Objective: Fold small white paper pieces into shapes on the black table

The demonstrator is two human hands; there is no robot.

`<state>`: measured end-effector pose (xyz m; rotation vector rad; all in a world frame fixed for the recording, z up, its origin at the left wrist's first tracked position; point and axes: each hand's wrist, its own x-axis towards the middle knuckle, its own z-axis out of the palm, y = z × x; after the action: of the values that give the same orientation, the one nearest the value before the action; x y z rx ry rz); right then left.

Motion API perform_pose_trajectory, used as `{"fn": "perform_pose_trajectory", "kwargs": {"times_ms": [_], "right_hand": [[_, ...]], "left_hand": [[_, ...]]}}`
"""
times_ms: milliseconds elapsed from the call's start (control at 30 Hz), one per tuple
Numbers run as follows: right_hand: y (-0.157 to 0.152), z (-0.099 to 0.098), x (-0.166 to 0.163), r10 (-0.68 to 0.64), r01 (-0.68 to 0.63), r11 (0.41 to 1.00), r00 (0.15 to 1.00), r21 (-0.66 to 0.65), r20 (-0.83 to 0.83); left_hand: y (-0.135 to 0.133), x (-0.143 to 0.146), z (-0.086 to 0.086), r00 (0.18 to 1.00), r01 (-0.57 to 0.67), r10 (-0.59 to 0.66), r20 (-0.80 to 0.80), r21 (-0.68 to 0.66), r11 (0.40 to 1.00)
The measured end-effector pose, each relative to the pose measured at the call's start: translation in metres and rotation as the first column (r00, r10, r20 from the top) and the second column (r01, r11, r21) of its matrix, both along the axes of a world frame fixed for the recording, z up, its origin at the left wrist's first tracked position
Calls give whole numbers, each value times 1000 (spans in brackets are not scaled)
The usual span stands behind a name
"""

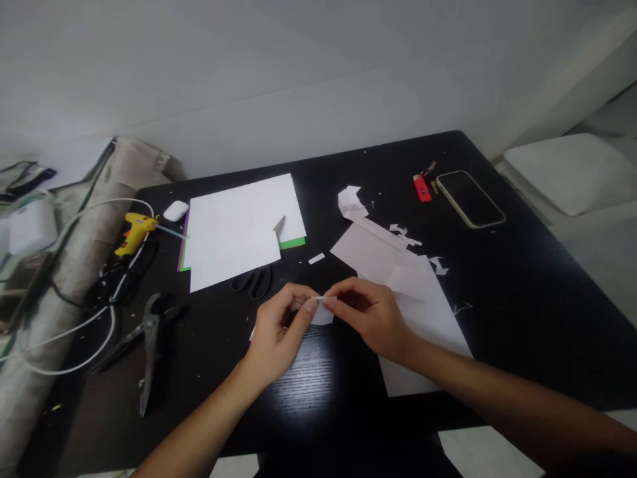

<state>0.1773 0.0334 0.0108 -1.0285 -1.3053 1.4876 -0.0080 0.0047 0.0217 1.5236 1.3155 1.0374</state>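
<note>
My left hand and my right hand meet over the black table, both pinching one small folded white paper piece between fingertips. The paper's lower part shows between the hands. A large white sheet lies under and beyond my right hand. Black scissors lie just beyond my left hand, partly on a stack of paper.
A white paper stack with green and purple sheets under it lies at the back left, near a white earbud case, yellow glue gun and pliers. A phone, red lighter and paper scraps lie at the back right.
</note>
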Motion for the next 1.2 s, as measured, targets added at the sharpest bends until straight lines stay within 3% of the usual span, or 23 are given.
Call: {"fn": "perform_pose_trajectory", "kwargs": {"times_ms": [633, 967, 1200], "right_hand": [[3, 3, 2, 14, -13, 998, 1000, -62, 20], [0, -5, 1, -4, -1, 999, 995, 52, 95], [-1, -2, 0, 2, -3, 1000, 995, 12, 97]], "left_hand": [[-1, 0, -2, 997, -37, 43, -65, 93, 995], [1, 0, -4, 995, 10, -1, -98, 89, 996], [2, 0, -5, 994, 1, 11, -109, 108, 994]]}}
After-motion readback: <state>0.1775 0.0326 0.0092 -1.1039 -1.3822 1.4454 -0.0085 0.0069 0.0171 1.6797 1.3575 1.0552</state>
